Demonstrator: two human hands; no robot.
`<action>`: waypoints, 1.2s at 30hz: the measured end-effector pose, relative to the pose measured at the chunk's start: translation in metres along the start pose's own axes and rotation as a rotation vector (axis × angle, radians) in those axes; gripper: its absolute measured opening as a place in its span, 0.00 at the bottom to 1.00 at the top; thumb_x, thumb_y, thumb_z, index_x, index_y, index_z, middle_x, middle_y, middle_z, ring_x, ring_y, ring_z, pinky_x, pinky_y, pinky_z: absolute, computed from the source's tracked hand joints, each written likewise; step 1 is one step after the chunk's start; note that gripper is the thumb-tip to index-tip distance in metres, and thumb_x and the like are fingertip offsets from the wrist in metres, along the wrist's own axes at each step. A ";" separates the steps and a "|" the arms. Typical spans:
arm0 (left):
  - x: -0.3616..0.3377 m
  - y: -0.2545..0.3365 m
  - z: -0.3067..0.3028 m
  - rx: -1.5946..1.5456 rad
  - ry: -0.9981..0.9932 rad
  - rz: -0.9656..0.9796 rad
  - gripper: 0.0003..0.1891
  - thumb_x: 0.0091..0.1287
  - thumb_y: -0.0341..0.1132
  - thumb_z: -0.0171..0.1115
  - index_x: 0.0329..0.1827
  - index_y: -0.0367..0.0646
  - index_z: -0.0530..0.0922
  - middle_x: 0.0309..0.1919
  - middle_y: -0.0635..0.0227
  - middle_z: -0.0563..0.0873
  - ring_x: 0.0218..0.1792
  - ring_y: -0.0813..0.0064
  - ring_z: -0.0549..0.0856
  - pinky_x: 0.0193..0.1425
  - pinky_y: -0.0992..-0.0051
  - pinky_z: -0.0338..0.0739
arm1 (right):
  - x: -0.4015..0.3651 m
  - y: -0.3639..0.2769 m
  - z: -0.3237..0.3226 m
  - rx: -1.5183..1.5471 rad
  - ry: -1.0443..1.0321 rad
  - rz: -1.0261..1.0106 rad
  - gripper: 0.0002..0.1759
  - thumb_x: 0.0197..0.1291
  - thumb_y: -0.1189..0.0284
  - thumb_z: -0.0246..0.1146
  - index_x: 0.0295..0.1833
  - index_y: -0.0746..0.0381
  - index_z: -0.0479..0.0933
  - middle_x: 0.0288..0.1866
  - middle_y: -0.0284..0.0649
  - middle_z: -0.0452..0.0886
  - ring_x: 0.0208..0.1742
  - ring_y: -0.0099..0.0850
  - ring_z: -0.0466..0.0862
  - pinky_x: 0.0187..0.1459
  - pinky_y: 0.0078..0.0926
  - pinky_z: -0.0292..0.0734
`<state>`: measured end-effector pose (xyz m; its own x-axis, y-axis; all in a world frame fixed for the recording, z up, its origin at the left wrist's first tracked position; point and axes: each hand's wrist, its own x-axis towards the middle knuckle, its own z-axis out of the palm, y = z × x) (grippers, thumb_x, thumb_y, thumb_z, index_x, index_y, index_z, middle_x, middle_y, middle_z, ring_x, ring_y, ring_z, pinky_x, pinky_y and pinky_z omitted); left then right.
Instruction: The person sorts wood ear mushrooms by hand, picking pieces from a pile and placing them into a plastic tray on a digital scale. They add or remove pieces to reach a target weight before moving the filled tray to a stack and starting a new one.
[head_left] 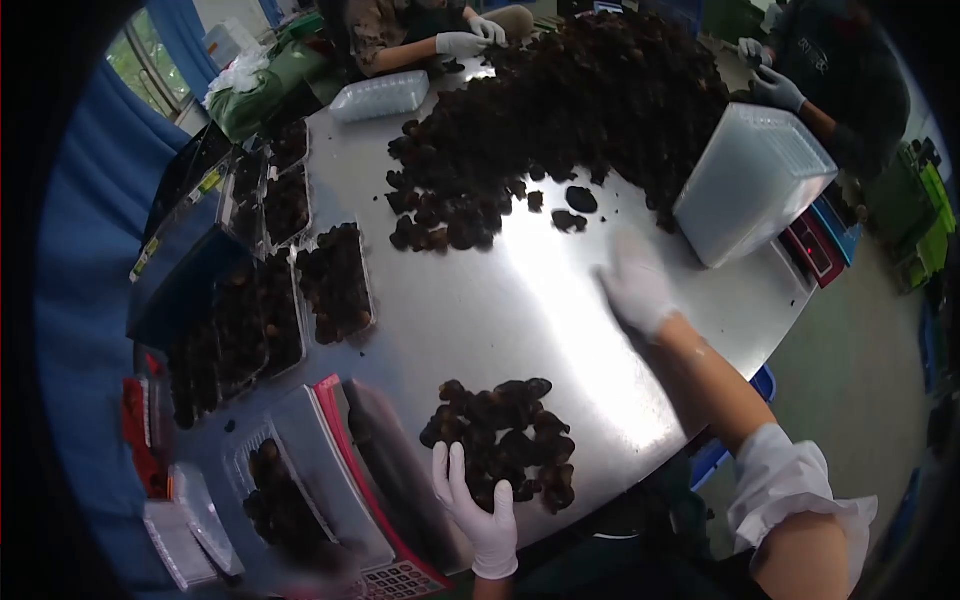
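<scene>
My left hand (482, 520), in a white glove, rests at the near edge of a small heap of dark brown, mushroom-like pieces (515, 445). Its fingers are spread, with the fingertips touching the heap. Further right, my right hand (640, 285), also gloved, is over the bare metal table (450, 320); motion smears its fingers. Two loose dark pieces (581, 200) lie beyond it, in front of a large mound of the same pieces (590, 100). Left of my left hand is a scale (345, 470) bearing a clear tray (245, 455) partly filled with dark pieces.
Filled clear trays (335, 285) line the table's left side. A tall stack of clear trays (750, 185) stands at the right edge, near a red device (812, 248). Another clear tray (380, 97) lies at the back. Two co-workers' gloved hands (465, 43) (775, 88) are beyond.
</scene>
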<state>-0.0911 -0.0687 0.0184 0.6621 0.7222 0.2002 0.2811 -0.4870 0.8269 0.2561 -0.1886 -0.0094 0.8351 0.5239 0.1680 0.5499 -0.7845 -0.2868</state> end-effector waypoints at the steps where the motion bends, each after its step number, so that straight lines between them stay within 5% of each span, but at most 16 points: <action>1: -0.001 -0.001 0.000 0.001 -0.005 -0.012 0.36 0.70 0.48 0.62 0.76 0.36 0.65 0.74 0.51 0.65 0.76 0.53 0.64 0.80 0.56 0.56 | -0.014 0.017 -0.021 0.020 -0.088 0.166 0.39 0.70 0.58 0.54 0.76 0.74 0.56 0.77 0.63 0.60 0.79 0.57 0.57 0.79 0.45 0.51; 5: 0.002 -0.004 -0.001 -0.033 -0.002 -0.008 0.38 0.68 0.51 0.65 0.74 0.37 0.67 0.73 0.49 0.66 0.71 0.50 0.67 0.75 0.55 0.60 | -0.067 0.089 -0.039 -0.199 0.030 -0.001 0.31 0.71 0.59 0.53 0.73 0.68 0.65 0.73 0.60 0.67 0.72 0.56 0.68 0.74 0.46 0.61; 9: 0.000 -0.007 0.001 -0.032 0.026 -0.024 0.38 0.68 0.51 0.65 0.75 0.37 0.66 0.73 0.49 0.65 0.71 0.50 0.66 0.75 0.55 0.60 | -0.033 0.021 -0.077 0.093 -0.056 -0.167 0.24 0.70 0.63 0.54 0.65 0.65 0.74 0.68 0.54 0.73 0.66 0.51 0.74 0.68 0.45 0.68; 12: 0.000 -0.008 0.000 -0.036 0.010 -0.020 0.38 0.68 0.52 0.65 0.74 0.37 0.66 0.73 0.49 0.65 0.71 0.51 0.66 0.75 0.55 0.60 | 0.038 -0.038 -0.057 0.254 -0.190 -0.350 0.29 0.69 0.59 0.56 0.70 0.63 0.70 0.73 0.56 0.68 0.70 0.54 0.71 0.70 0.47 0.66; 14: -0.002 -0.012 0.002 -0.067 0.030 -0.023 0.38 0.68 0.51 0.65 0.74 0.36 0.66 0.73 0.48 0.65 0.71 0.50 0.67 0.75 0.55 0.61 | 0.101 -0.054 0.001 0.190 0.095 -0.473 0.37 0.67 0.50 0.60 0.75 0.60 0.66 0.77 0.59 0.62 0.77 0.61 0.60 0.75 0.53 0.58; 15: 0.007 0.006 -0.010 0.020 -0.021 -0.033 0.35 0.64 0.39 0.66 0.74 0.36 0.66 0.72 0.47 0.67 0.73 0.45 0.66 0.77 0.55 0.59 | 0.139 -0.068 0.010 0.212 0.149 -0.422 0.39 0.66 0.48 0.61 0.75 0.58 0.66 0.79 0.59 0.59 0.79 0.63 0.56 0.77 0.54 0.54; 17: 0.008 0.006 -0.009 0.021 -0.006 -0.033 0.35 0.64 0.38 0.66 0.74 0.36 0.66 0.72 0.46 0.68 0.72 0.45 0.67 0.77 0.55 0.60 | 0.201 -0.085 0.029 0.076 0.272 -0.181 0.47 0.59 0.38 0.62 0.76 0.57 0.66 0.80 0.60 0.57 0.79 0.64 0.53 0.76 0.63 0.48; 19: 0.007 0.006 -0.008 0.029 -0.002 -0.038 0.35 0.63 0.36 0.66 0.74 0.36 0.67 0.71 0.46 0.68 0.72 0.46 0.68 0.76 0.55 0.61 | 0.225 -0.106 0.041 0.052 0.198 -0.024 0.48 0.52 0.34 0.65 0.72 0.53 0.71 0.78 0.57 0.59 0.77 0.60 0.59 0.72 0.62 0.56; 21: 0.007 0.006 -0.009 0.052 -0.015 -0.045 0.35 0.62 0.35 0.66 0.74 0.36 0.67 0.72 0.46 0.68 0.72 0.46 0.68 0.76 0.55 0.61 | 0.220 -0.130 0.041 0.056 0.073 -0.082 0.43 0.45 0.35 0.70 0.62 0.51 0.78 0.73 0.54 0.65 0.71 0.54 0.68 0.66 0.56 0.67; 25: 0.010 0.005 -0.007 0.064 -0.029 -0.051 0.36 0.60 0.34 0.67 0.74 0.37 0.67 0.72 0.46 0.68 0.71 0.46 0.69 0.76 0.55 0.62 | 0.180 -0.118 0.040 0.242 -0.173 -0.488 0.21 0.57 0.60 0.65 0.55 0.56 0.79 0.66 0.42 0.72 0.65 0.51 0.72 0.65 0.42 0.74; 26: 0.008 0.004 -0.008 0.064 -0.032 -0.063 0.36 0.60 0.34 0.67 0.74 0.37 0.67 0.72 0.46 0.68 0.71 0.46 0.69 0.76 0.55 0.62 | 0.160 -0.111 0.019 0.302 -0.225 -0.500 0.21 0.58 0.60 0.64 0.55 0.57 0.78 0.64 0.41 0.74 0.63 0.49 0.74 0.64 0.43 0.74; 29: 0.011 0.005 -0.006 0.054 -0.041 -0.069 0.37 0.60 0.34 0.67 0.75 0.38 0.66 0.72 0.45 0.68 0.72 0.46 0.68 0.76 0.55 0.62 | 0.118 -0.075 -0.029 0.393 -0.345 -0.333 0.35 0.60 0.56 0.65 0.72 0.54 0.71 0.78 0.52 0.63 0.76 0.48 0.67 0.72 0.36 0.68; 32: 0.009 0.004 -0.003 -0.010 0.017 -0.079 0.32 0.60 0.34 0.67 0.70 0.37 0.72 0.70 0.50 0.71 0.70 0.46 0.70 0.75 0.55 0.63 | 0.105 -0.037 -0.023 0.118 -0.049 -0.269 0.38 0.60 0.51 0.65 0.74 0.54 0.70 0.76 0.56 0.66 0.76 0.55 0.64 0.73 0.47 0.62; 33: 0.005 -0.006 0.001 -0.021 0.023 -0.056 0.34 0.65 0.42 0.65 0.72 0.36 0.69 0.72 0.50 0.69 0.72 0.49 0.68 0.77 0.55 0.61 | 0.097 -0.036 -0.014 0.013 0.057 -0.315 0.39 0.59 0.48 0.64 0.73 0.55 0.71 0.77 0.56 0.64 0.77 0.56 0.61 0.75 0.51 0.57; 34: 0.004 -0.009 0.003 -0.031 0.028 -0.033 0.38 0.69 0.51 0.63 0.74 0.34 0.66 0.73 0.50 0.66 0.74 0.52 0.66 0.78 0.56 0.59 | 0.083 -0.049 -0.021 0.040 -0.077 -0.294 0.41 0.58 0.46 0.64 0.74 0.55 0.70 0.79 0.57 0.60 0.78 0.59 0.57 0.76 0.55 0.52; 36: 0.003 -0.007 0.001 -0.017 0.008 -0.053 0.38 0.70 0.52 0.62 0.75 0.34 0.65 0.73 0.49 0.66 0.74 0.52 0.66 0.78 0.55 0.58 | 0.052 -0.062 -0.008 0.004 -0.124 -0.421 0.43 0.58 0.45 0.63 0.75 0.55 0.67 0.80 0.57 0.56 0.78 0.62 0.55 0.76 0.61 0.48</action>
<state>-0.0902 -0.0634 0.0122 0.6412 0.7506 0.1596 0.3037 -0.4392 0.8455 0.2654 -0.1151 0.0251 0.5296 0.8337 0.1566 0.8414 -0.4929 -0.2215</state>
